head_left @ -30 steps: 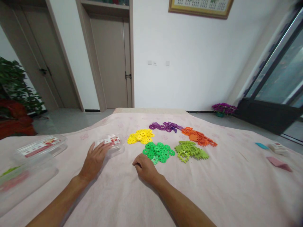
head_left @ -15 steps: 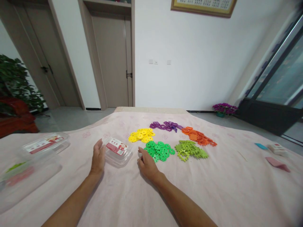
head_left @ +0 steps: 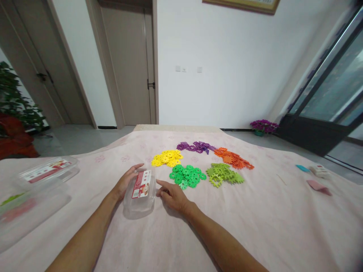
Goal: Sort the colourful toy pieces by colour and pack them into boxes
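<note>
A clear plastic container [head_left: 131, 204] with a red and white label lies on the cloth, its long side pointing toward me. My left hand [head_left: 127, 182] grips its far left side, fingers reaching over the far corner. Close by its right edge is my right hand [head_left: 173, 195], index finger stretched out and the other fingers partly curled; whether the fingertip touches the container I cannot tell. Green disc pieces [head_left: 188, 176] lie just beyond my right hand. Yellow pieces [head_left: 168, 158] are piled beyond the container.
Purple [head_left: 195, 147], orange [head_left: 234, 158] and lime-green pieces [head_left: 224, 175] form further piles on the pink cloth [head_left: 255, 226]. At the left are another labelled clear container [head_left: 47, 172] and a larger clear one [head_left: 36, 200] with coloured contents. A pink item [head_left: 319, 187] lies at the right.
The container has turned from lying crosswise to pointing toward me and come nearer. My left hand has moved right along it, and my right hand has shifted slightly left toward its edge.
</note>
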Demonstrator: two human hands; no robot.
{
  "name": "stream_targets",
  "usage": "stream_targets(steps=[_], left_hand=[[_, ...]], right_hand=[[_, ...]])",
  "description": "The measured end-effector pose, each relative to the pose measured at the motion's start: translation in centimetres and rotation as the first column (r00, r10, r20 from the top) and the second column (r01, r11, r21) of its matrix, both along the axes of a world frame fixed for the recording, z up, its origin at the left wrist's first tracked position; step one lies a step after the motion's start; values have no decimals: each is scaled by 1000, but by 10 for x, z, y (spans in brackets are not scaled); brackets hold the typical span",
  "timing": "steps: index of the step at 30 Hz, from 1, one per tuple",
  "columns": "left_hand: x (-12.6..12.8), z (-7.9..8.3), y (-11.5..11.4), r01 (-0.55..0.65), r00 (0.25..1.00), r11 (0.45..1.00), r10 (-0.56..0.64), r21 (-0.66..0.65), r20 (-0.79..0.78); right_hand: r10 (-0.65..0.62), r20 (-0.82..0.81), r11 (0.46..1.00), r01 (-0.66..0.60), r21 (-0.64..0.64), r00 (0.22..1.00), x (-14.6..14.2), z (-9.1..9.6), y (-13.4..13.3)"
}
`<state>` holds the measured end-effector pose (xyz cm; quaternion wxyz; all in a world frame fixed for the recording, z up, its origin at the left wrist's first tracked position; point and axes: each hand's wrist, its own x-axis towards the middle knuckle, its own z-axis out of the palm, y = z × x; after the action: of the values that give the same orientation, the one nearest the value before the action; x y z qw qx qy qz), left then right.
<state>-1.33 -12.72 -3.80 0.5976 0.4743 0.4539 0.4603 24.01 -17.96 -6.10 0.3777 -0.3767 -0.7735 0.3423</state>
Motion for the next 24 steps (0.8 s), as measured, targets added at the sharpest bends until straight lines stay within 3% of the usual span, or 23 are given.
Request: stream_targets(steps=[6,11,13,15,19,21,24], left_hand=[[1,9,7,227,972,968,-219,-108,81],[20,16,16,350,937,934,-351,-65,2],[27,22,20,325,929,946,-321,-7,-182],[35,29,20,285,877,951,-210,117,-431],[55,42,5,365,640,864,37,346,-768],[66,46,-6,451,560,820,47,352,-827],[76,51,-18,568,516,765,-44,303,-855]], right_hand=[[-327,-198,944,328,-26,924,-1,0,4],[-227,-229,972,204,-121,947,2,-4,12],[-224,-255,966,180,-184,941,2,-4,14],[-254,-296,949,178,-261,921,2,-2,15],[-275,-330,928,161,-335,903,-4,3,16],[-266,-315,937,167,-307,911,-8,4,15],[-252,-270,945,176,-276,929,-12,3,13]])
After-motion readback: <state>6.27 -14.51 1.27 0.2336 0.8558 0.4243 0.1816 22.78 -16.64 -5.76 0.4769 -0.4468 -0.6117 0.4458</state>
